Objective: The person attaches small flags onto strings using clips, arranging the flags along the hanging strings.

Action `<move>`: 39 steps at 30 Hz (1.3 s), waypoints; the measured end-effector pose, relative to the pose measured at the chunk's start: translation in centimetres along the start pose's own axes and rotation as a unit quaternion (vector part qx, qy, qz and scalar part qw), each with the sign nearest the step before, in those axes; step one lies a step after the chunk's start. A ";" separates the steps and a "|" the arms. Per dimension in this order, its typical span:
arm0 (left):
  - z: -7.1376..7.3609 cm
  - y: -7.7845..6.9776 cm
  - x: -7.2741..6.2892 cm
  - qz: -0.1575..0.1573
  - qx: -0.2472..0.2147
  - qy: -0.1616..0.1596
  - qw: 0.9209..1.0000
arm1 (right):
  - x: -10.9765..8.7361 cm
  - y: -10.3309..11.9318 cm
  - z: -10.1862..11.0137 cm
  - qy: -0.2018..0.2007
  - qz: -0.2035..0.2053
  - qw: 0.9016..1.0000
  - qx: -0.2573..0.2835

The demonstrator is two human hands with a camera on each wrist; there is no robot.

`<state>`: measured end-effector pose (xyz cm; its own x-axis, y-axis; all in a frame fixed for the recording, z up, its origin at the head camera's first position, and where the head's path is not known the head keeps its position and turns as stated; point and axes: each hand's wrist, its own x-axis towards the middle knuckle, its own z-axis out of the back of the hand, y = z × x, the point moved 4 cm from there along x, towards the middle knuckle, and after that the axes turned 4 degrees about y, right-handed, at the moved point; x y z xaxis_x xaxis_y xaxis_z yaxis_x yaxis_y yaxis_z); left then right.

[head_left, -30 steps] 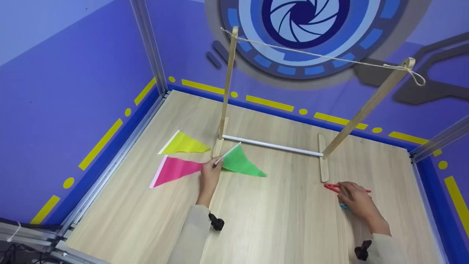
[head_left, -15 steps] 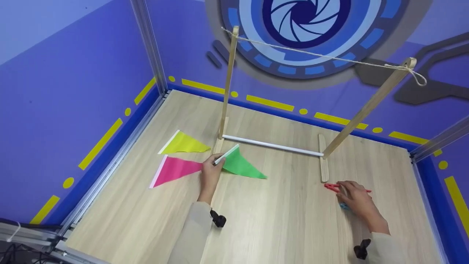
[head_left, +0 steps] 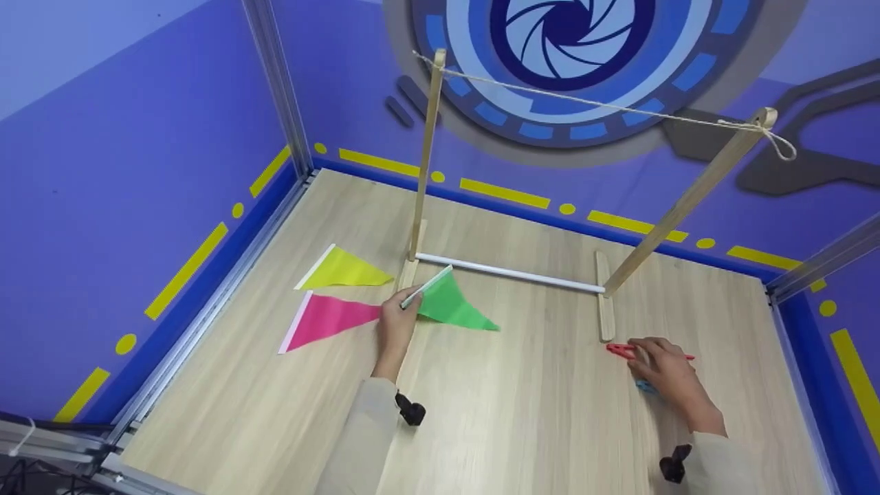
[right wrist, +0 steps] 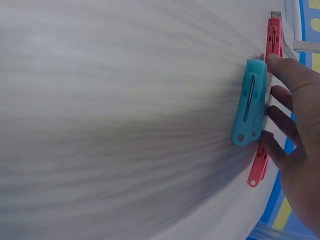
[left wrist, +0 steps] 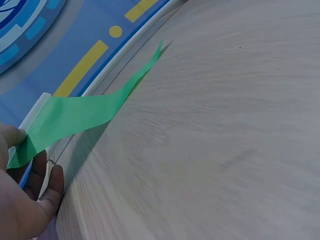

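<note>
My left hand (head_left: 397, 320) pinches the white-edged side of a green pennant (head_left: 450, 302). In the left wrist view the thumb lies on its white strip (left wrist: 36, 112), and the green cloth trails away to a point just above the table. My right hand (head_left: 670, 375) rests over several clothespins, its fingers loosely bent. Under its fingertips a red clothespin (right wrist: 274, 35) lies on the table, touched by one finger. A blue clothespin (right wrist: 250, 102) lies beside it, near the fingertips. Another red clothespin end (right wrist: 258, 167) shows past the thumb; whether it is a separate one is hidden.
Yellow (head_left: 347, 268) and pink pennants (head_left: 330, 320) lie flat at the left. Ahead stands a wooden frame with two posts (head_left: 677, 213), a white crossbar (head_left: 509, 271) low down and a string (head_left: 584, 103) tied across the top. Blue walls (head_left: 172, 158) enclose the table.
The green pennant has rocked slightly in my left hand, its white edge tipping and swinging back. The right hand has barely moved, and the clothespins lie where they were.
</note>
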<state>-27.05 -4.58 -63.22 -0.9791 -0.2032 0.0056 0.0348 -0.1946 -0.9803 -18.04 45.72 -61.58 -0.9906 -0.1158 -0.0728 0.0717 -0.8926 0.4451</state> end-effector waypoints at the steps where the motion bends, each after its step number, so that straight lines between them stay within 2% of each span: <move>1: 0.0 -0.1 0.0 -0.003 -0.001 0.004 1.000 | 0.0 0.0 -0.1 -0.003 0.000 1.000 0.001; 8: -0.2 -0.9 0.2 -0.047 -0.018 0.027 0.998 | 0.6 -0.3 -0.4 -0.017 -0.001 1.000 -0.002; 14: -0.1 -2.1 0.4 -0.083 -0.036 0.019 0.996 | 0.9 -0.5 -0.5 -0.021 -0.013 1.000 0.004; 22: 0.0 -2.9 0.7 -0.098 -0.086 0.000 0.991 | 0.7 -0.7 -0.5 -0.020 -0.033 0.999 0.013; 28: 0.2 -3.5 0.9 -0.125 -0.082 -0.016 0.989 | 0.5 -0.4 -0.2 -0.031 -0.019 0.999 0.020; 33: 0.4 -3.8 0.9 -0.127 -0.090 -0.012 0.988 | 0.4 -0.2 -0.1 -0.033 -0.015 0.999 0.027; 39: 0.7 -4.1 1.2 -0.123 -0.084 0.004 0.989 | 0.7 0.2 0.4 -0.063 0.005 0.998 0.015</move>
<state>-28.21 -4.68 -59.10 -0.9554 -0.1624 0.2468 -0.2375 -0.0747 -0.9685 -18.80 45.66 -61.21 -0.9968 -0.0670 0.0438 0.0798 -0.8779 0.4722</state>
